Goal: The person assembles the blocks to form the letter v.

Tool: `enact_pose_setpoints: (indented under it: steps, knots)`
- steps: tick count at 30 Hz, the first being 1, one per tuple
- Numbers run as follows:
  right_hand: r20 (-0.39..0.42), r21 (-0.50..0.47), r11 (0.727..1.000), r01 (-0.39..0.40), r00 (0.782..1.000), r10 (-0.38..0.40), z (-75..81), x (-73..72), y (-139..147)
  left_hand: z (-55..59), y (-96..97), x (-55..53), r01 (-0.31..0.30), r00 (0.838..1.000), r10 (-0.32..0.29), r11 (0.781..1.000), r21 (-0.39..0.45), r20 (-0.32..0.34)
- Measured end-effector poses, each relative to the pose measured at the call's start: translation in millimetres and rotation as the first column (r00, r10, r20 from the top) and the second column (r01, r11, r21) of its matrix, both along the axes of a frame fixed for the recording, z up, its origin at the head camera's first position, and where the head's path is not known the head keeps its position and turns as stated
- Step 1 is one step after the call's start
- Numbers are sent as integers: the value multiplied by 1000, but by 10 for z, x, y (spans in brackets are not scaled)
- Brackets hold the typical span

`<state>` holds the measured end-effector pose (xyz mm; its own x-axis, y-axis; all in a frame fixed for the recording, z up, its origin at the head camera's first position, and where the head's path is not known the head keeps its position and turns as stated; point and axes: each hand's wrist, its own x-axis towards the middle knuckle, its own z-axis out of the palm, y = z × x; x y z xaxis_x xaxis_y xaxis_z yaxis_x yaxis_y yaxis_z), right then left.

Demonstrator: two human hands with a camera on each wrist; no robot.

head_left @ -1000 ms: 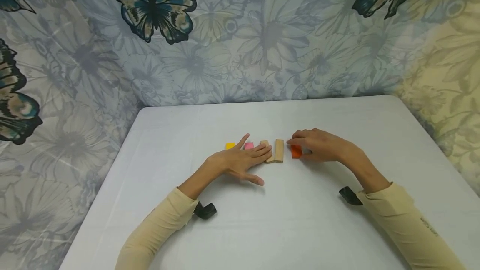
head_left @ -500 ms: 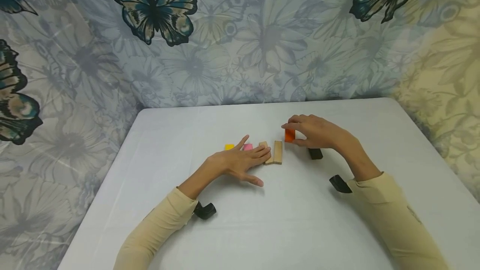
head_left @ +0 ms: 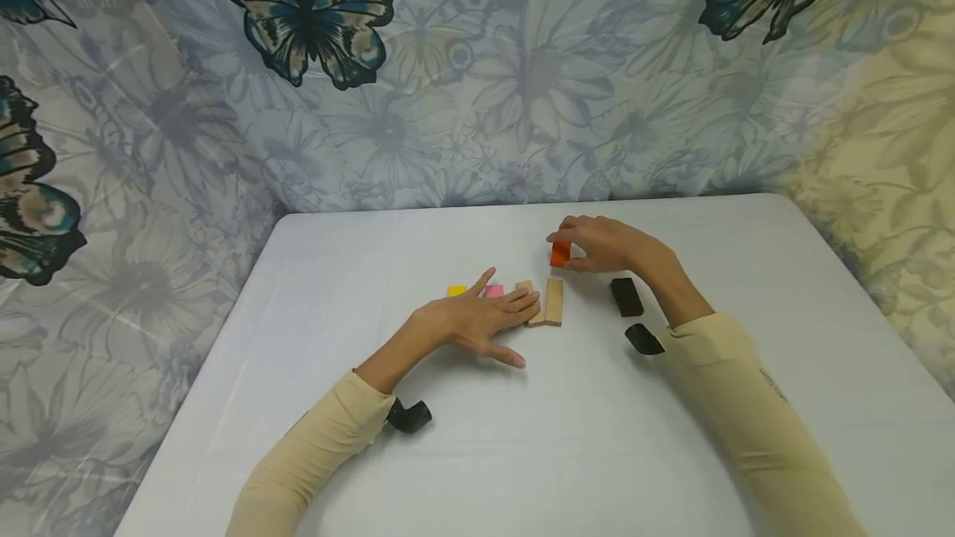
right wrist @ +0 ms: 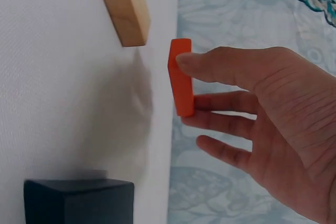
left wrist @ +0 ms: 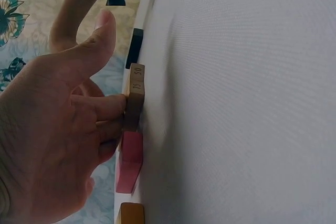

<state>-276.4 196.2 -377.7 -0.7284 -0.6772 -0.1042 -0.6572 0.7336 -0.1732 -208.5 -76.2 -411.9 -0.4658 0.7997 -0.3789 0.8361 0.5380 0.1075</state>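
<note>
My right hand pinches an orange block between thumb and fingers behind the row of blocks. In the right wrist view the orange block appears held off the table, its shadow below. My left hand is spread, its fingertips touching light wooden blocks that bear printed numbers. One wooden block lies just right of those fingertips. Partly behind the left hand are a pink block and a yellow block; the hand hides part of the row.
A black block lies right of the wooden ones, near the right forearm. Dark cameras hang at both wrists, the right one close to that black block. The white table ends at a patterned cloth wall.
My right hand has lifted the orange block from beside the wooden blocks and carried it back and left. The black block has come into view. My left hand has stayed in place.
</note>
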Motion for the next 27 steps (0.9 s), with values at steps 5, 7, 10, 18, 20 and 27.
enact_pose_setpoints:
  steps: [5, 7, 10, 18, 20, 27]
  knots:
    - [46, 23, 999, 24, 999, -25, -91, -86, -33, 7, 7, 4, 2, 1000, -2, 1000, 6, 9]
    - [66, 32, 999, 30, 997, -32, -114, -103, -35, 9, 14, 4, 5, 1000, -5, 1000, 5, 5]
    - [103, 39, 999, 36, 994, -40, -128, -114, -33, 15, 21, 1, 4, 1000, -4, 1000, -2, 3]
    - [128, 44, 999, 7, 992, -13, -166, -128, -32, 27, 27, -5, -7, 1000, 7, 1000, -17, 10]
    - [126, 49, 999, -6, 992, 0, -185, -127, -35, 26, 26, -4, -7, 1000, 7, 1000, -15, 15]
    - [120, 64, 998, -6, 993, -1, -208, -108, -51, 29, 23, -7, -5, 1000, 5, 1000, -14, 4]
